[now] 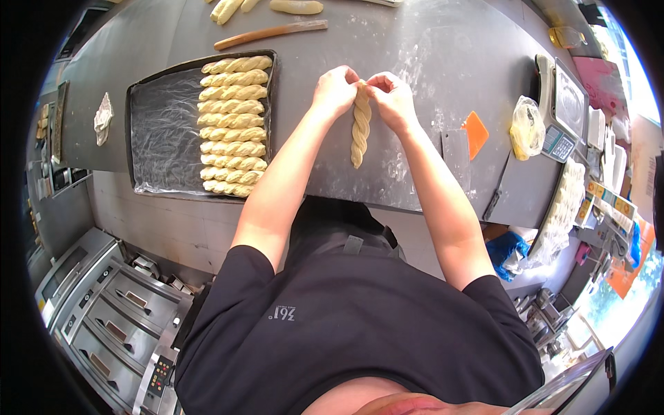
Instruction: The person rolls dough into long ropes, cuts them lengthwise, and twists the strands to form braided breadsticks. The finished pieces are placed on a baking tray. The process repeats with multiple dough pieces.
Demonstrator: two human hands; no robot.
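Note:
A twisted strand of pale dough [360,129] lies lengthwise on the grey worktop [311,171], its near end pointing towards me. My left hand [336,89] pinches the far tip of the twist from the left. From the other side, the thumb and fingers of my right hand [392,101] grip the same tip. Left of my arms is a dark baking tray [274,83] lined with clear plastic film [163,135]. Several similar dough twists [232,106] are lined up in a column along its right side.
A wooden rolling pin [270,35] lies beyond the tray, with untwisted dough pieces [296,7] past it. To the right are a metal dough scraper [456,155], an orange scraper [476,135], a plastic bag [527,127] and a digital scale [560,142]. A deck oven [119,321] stands lower left.

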